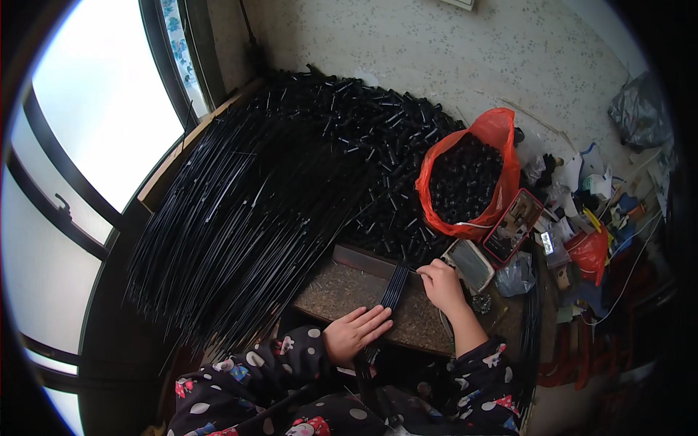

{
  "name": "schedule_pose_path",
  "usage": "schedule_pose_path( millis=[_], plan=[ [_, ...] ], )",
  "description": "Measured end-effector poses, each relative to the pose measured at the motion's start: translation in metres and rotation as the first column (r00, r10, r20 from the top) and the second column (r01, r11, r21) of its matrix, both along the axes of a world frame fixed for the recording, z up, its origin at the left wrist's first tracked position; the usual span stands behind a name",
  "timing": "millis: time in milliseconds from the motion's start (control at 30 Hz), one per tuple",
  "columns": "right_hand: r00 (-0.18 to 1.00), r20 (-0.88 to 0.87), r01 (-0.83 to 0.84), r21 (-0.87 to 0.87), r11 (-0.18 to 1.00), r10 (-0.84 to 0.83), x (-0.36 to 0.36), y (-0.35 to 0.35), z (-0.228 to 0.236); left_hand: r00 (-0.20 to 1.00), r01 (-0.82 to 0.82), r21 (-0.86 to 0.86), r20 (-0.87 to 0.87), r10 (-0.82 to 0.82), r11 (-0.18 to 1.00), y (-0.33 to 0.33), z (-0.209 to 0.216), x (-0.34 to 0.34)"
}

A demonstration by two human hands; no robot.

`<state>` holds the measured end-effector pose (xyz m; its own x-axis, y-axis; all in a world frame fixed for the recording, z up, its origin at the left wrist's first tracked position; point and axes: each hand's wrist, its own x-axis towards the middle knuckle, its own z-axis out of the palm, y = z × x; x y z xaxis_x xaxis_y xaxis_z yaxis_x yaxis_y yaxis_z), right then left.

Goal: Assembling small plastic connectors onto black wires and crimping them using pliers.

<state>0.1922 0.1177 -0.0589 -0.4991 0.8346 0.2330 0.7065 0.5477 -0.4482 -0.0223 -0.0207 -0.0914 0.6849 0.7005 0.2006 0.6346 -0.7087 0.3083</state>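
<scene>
A flat row of thin black rods (396, 285) lies side by side across the brown speckled work board (327, 294) in front of me. My left hand (358, 334) rests flat on the near side of the board, fingers stretched out, with the fingertips at the lower part of the row. To the right of the rods' far end, my right hand (443, 285) is closed in a pinch. What sits between its fingertips is too small to make out. Along the board's far edge stands a dark raised strip (362, 262).
Long black rods (240, 218) are heaped at left, short black pieces (385, 123) behind. A red plastic bag (502, 131) holds small black parts. Right of the board are a pale-rimmed tray (471, 265), a phone (513, 227), small metal pieces (480, 303) and a clear bag (515, 276).
</scene>
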Motion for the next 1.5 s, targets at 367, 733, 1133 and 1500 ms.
schedule_pose_path(
  millis=[367,733,1133,1500],
  plan=[
    [0.976,0.091,-0.208,0.136,0.969,0.196,0.004,0.014,0.0,1.0,-0.001,-0.025,0.0,0.001,1.0,-0.001,0.003,0.0],
    [0.995,-0.012,-0.093,0.267,0.959,0.099,-0.013,0.008,-0.007,1.0,-0.009,-0.013,0.025,0.01,1.0,-0.002,0.005,0.001],
    [0.981,0.14,-0.158,0.169,0.973,0.135,0.033,0.008,-0.003,0.999,-0.014,-0.058,0.031,0.016,0.998,0.0,0.009,0.0],
    [0.995,-0.016,-0.097,0.095,0.991,0.099,0.029,0.008,-0.01,0.998,0.009,-0.025,0.06,-0.007,1.0,0.001,0.005,0.003]
  ],
)
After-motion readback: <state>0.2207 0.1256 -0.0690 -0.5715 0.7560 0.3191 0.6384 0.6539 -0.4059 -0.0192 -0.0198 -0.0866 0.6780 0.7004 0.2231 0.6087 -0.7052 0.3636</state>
